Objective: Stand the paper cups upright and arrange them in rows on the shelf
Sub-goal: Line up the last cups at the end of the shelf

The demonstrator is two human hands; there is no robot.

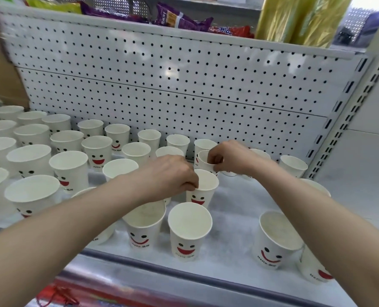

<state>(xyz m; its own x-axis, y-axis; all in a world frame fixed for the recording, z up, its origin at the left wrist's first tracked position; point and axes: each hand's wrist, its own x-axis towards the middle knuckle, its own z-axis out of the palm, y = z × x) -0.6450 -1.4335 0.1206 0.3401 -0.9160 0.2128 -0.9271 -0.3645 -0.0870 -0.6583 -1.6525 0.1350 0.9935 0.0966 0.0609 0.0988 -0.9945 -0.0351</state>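
Right now both hands are busy with cups on the shelf (239,209). The left hand (168,173) pinches the rim of a smiley cup (203,189) that stands upright in the middle of the shelf. The right hand (230,158) pinches the rim of a tilted cup (206,161) just behind it, near the back row. Its mouth leans toward the camera, so it looks lifted or tipped, not standing yet.

Lots of cups already stand in rows on the left (66,165). The right side is messier, with cups spread far apart, like the leaning cup at the front right (277,238).

What could go wrong? These cups are light paper, so a bump from a wrist or arm could knock over the ones close by, like the front cup (189,229) under the left arm. A hard pinch could bend a rim. If the tilted cup is let go while it leans, it may fall and roll into the back row. Both arms also reach over front cups, so pulling back low could sweep them off the shelf edge.
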